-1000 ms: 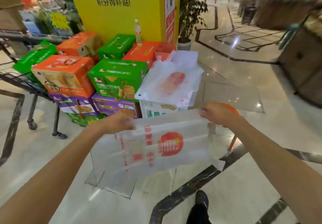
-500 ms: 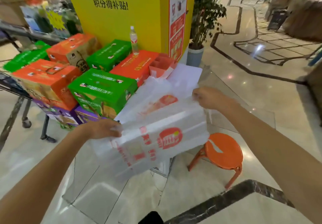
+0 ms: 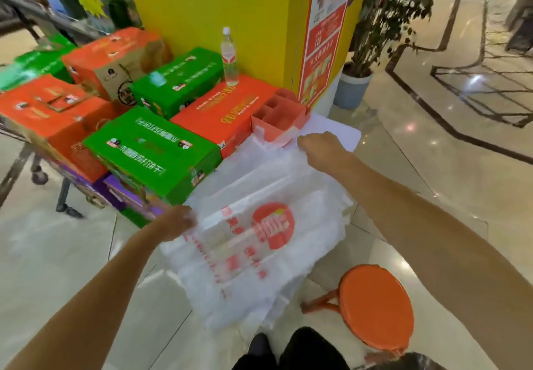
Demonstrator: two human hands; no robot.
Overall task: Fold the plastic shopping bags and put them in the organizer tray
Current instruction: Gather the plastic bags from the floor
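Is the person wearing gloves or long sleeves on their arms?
No. The left hand and right hand are both bare, with no gloves, rings or watch showing. Both forearms are bare as far as the picture reaches, so no sleeves are in view.

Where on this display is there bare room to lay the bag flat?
Bare patches: the orange box top between water bottle and organizer tray, and the green box top. Crowded: the bag pile, where both hands hold the plastic bag.

The left hand (image 3: pixel 173 222) is motion-blurred, its fingertips hidden behind the plastic bag (image 3: pixel 259 225), whose red print is smeared and unreadable. The yellow sign (image 3: pixel 230 9) is cut off at the top edge. Box (image 3: pixel 150 150) lettering is too blurred to read.
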